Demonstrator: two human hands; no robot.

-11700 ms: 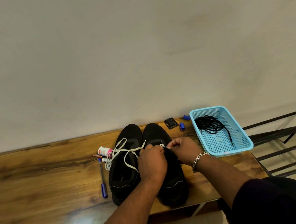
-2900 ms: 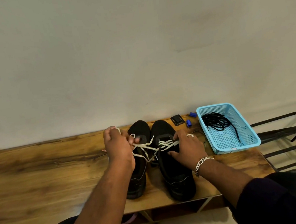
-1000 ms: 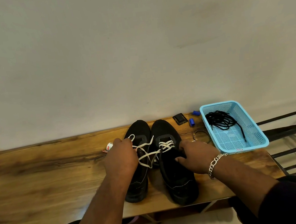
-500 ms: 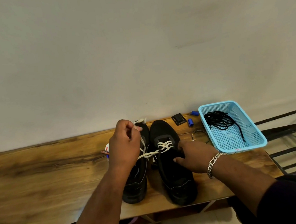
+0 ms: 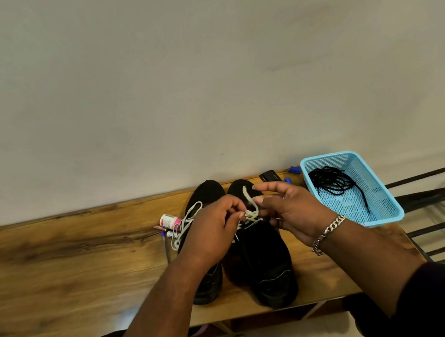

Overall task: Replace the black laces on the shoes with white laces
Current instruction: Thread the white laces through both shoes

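Two black shoes stand side by side on the wooden table [image 5: 61,267], toes toward the wall: the left shoe [image 5: 207,194] and the right shoe [image 5: 266,259]. A white lace [image 5: 250,206] is threaded through the right shoe's eyelets. My left hand [image 5: 214,232] pinches the lace above that shoe's tongue. My right hand [image 5: 289,210] holds the lace's other end between thumb and fingers, and that end sticks up. A loose loop of white lace [image 5: 185,221] trails left over the left shoe. The black laces [image 5: 330,181] lie in the blue basket [image 5: 384,206].
A small white and pink bottle [image 5: 169,220] and pens [image 5: 165,245] lie left of the shoes. A small black item [image 5: 270,175] and blue caps [image 5: 294,170] sit by the wall. A dark metal rack [image 5: 440,216] stands right of the table.
My left hand came down from above the left shoe to the right shoe's lacing. My right hand lifted off the shoe and took hold of a lace end.
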